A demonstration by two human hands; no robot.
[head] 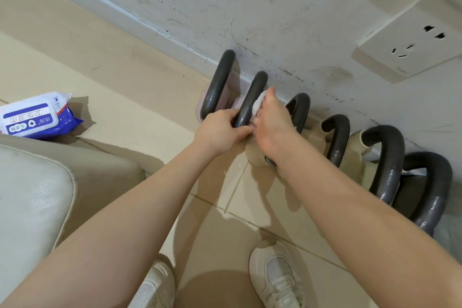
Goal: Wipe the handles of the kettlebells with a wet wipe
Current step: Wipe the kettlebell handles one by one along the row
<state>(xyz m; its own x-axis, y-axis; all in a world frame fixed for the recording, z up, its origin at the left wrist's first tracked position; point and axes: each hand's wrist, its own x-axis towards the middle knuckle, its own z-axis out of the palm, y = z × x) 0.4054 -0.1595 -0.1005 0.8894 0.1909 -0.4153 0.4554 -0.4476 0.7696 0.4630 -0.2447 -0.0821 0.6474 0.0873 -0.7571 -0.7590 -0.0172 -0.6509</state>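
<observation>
Scuffed white wall (250, 7) behind a row of kettlebells on the tile floor; the second dark, glossy looped handle (251, 97) looks slick and heavy. Left hand (220, 132) grips its base, steadying. Right hand (271, 122) presses a soft crumpled white wet wipe (258, 104) against the handle's side.

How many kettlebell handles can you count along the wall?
6, in a row by the wall: far-left handle, the one being wiped, one behind the right hand, then three more rightward. More may lie off-frame.
</observation>
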